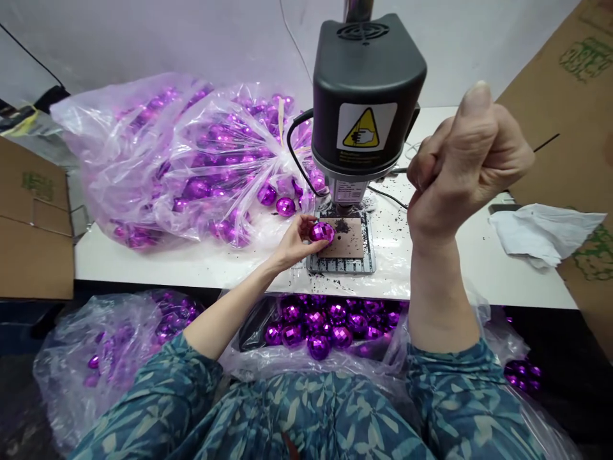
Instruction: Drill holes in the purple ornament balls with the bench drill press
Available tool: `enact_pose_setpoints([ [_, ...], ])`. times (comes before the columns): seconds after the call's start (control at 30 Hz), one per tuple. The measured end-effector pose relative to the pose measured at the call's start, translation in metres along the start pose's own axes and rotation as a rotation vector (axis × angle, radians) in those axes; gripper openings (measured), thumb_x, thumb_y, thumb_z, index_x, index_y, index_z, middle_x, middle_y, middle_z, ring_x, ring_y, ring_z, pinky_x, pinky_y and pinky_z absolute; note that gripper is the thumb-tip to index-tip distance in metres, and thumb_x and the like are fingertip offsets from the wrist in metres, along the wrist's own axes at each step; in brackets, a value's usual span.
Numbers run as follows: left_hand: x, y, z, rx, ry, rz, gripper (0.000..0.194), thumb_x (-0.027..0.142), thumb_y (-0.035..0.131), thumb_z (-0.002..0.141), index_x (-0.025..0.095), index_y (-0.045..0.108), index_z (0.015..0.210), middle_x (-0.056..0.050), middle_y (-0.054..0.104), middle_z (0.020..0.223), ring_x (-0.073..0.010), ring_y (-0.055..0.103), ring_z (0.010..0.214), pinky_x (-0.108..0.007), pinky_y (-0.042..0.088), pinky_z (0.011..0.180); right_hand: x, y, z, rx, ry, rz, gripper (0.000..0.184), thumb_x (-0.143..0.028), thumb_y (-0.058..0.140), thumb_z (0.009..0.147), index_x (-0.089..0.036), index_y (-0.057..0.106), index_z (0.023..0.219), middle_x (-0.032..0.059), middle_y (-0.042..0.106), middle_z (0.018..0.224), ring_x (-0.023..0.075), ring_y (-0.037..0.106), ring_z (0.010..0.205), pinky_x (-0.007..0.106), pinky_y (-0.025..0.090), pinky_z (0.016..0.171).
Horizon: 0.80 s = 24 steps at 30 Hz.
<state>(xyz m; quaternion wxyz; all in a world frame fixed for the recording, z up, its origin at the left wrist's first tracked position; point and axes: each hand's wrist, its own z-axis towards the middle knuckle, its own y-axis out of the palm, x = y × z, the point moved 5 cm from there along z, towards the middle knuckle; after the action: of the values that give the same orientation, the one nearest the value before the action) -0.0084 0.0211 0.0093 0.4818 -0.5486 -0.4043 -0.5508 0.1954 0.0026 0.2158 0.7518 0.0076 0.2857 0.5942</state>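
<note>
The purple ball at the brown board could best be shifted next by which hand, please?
Probably the left hand: it holds the purple ball at the brown board, while the right hand is raised, closed, beside the dark machine.

A crumpled white cloth (541,233) is laid at the right edge of the desk (507,281). That edge is flanked by a green-printed cardboard box (546,128); a second box (33,230) is placed by the front left corner. The back edge is bordered by a pale wall (191,38).
</note>
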Motion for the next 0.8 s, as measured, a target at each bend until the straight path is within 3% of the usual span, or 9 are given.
enact_pose_setpoints([
  [0.17, 0.006, 0.008, 0.011, -0.069, 0.153, 0.251, 0.052, 0.026, 0.080, 0.075, 0.018, 0.062, 0.123, -0.010, 0.070, 0.117, -0.0183, 0.070, 0.095, -0.033, 0.059, 0.084, -0.002, 0.001, -0.001, -0.009, -0.017, -0.013, 0.046, -0.031, 0.051, 0.096, -0.017, 0.032, 0.056, -0.0080, 0.032, 0.044, -0.0023, 0.032, 0.038, 0.018, 0.025, 0.044],
  [0.37, -0.003, 0.010, 0.019, -0.081, 0.086, 0.249, 0.051, 0.028, 0.082, 0.075, 0.015, 0.060, 0.120, -0.011, 0.072, 0.110, -0.0158, 0.069, 0.085, -0.030, 0.058, 0.077, -0.003, 0.002, -0.001, 0.013, -0.029, 0.003, 0.049, -0.036, 0.055, 0.094, -0.019, 0.029, 0.056, -0.0077, 0.030, 0.042, 0.0000, 0.028, 0.037, 0.022, 0.026, 0.044],
  [0.53, -0.004, 0.015, 0.020, -0.087, 0.113, 0.323, 0.053, 0.027, 0.084, 0.074, 0.015, 0.063, 0.121, -0.008, 0.072, 0.106, -0.0154, 0.066, 0.083, -0.030, 0.056, 0.076, -0.005, 0.002, -0.001, 0.014, -0.026, -0.049, 0.052, -0.046, 0.054, 0.092, -0.019, 0.026, 0.056, -0.0080, 0.028, 0.042, -0.0004, 0.027, 0.037, 0.021, 0.027, 0.044],
  [0.67, 0.000, 0.024, 0.019, -0.051, 0.178, 0.398, 0.052, 0.029, 0.087, 0.073, 0.018, 0.067, 0.119, -0.008, 0.069, 0.107, -0.0175, 0.066, 0.089, -0.033, 0.057, 0.078, -0.003, 0.002, -0.001, 0.000, 0.003, -0.144, 0.055, -0.053, 0.048, 0.093, -0.020, 0.024, 0.057, -0.0076, 0.025, 0.042, -0.0003, 0.027, 0.037, 0.020, 0.030, 0.044],
  [0.8, 0.006, 0.033, 0.015, 0.038, 0.209, 0.479, 0.050, 0.030, 0.089, 0.071, 0.019, 0.068, 0.115, -0.007, 0.065, 0.107, -0.0197, 0.066, 0.093, -0.035, 0.058, 0.080, -0.004, 0.002, -0.001, 0.015, -0.036, -0.052, 0.055, -0.051, 0.054, 0.091, -0.020, 0.024, 0.056, -0.0079, 0.025, 0.042, -0.0001, 0.026, 0.036, 0.021, 0.027, 0.042],
])
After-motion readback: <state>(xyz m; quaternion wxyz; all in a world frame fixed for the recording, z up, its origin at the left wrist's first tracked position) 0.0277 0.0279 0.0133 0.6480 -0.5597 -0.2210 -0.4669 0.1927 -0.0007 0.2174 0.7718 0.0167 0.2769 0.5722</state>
